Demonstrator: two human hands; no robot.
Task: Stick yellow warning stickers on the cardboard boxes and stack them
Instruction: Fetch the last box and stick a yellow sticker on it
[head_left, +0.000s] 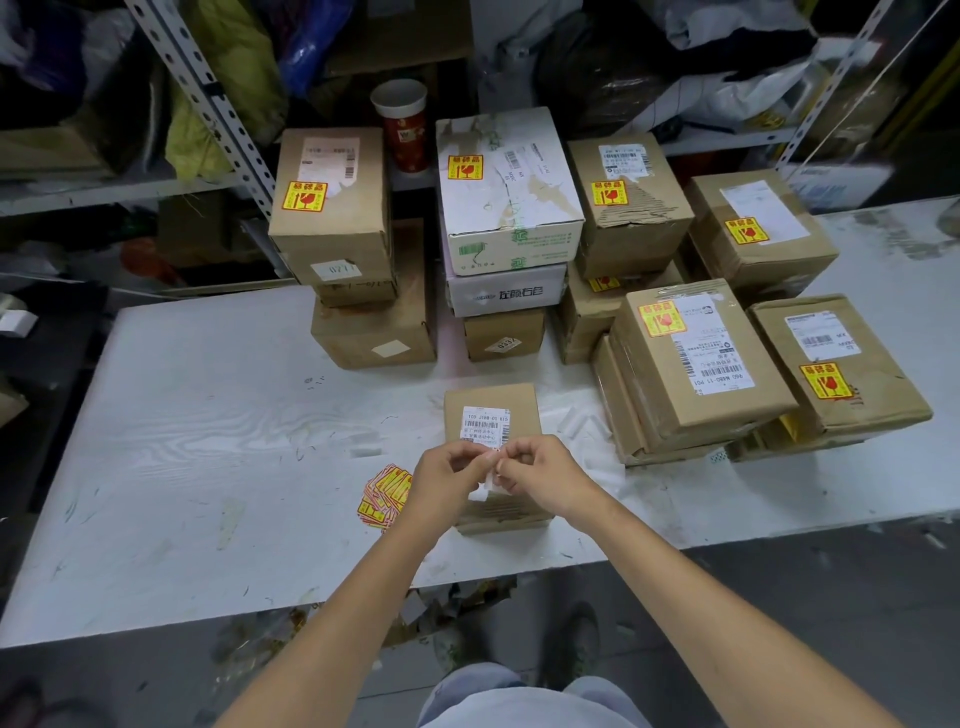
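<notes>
White scuffed table (208, 441) carries everything. Small brown cardboard box (491, 400) with a white barcode label (485, 425) on top sits near the front edge, roughly mid-width, apart from the stacks. Both hands meet just over its near end: left hand (447, 480) and right hand (543, 475) each pinch a small white paper slip (485, 491) between thumb and fingertips, so both grips are closed on the slip. Cannot tell if a sticker is on it. Loose pile of yellow-and-red warning stickers (385, 493) lies flat on the table just beside the left hand, on its outer side, near the front edge. Along the back edge stand stacked boxes: tall brown cardboard box (332, 234) on top of a lower brown one, yellow sticker on its top. Next to it is a white cardboard box with green print (511, 208) on a white and a brown box, also stickered. More brown stickered boxes stand toward the back right corner. Closer to the right edge, two flat brown cardboard boxes (696, 374) lie side by side on lower boxes, each with label and yellow sticker. Red paper cup (405, 130) stands on the shelf behind the stacks, beside a perforated grey metal shelf post (208, 93).
</notes>
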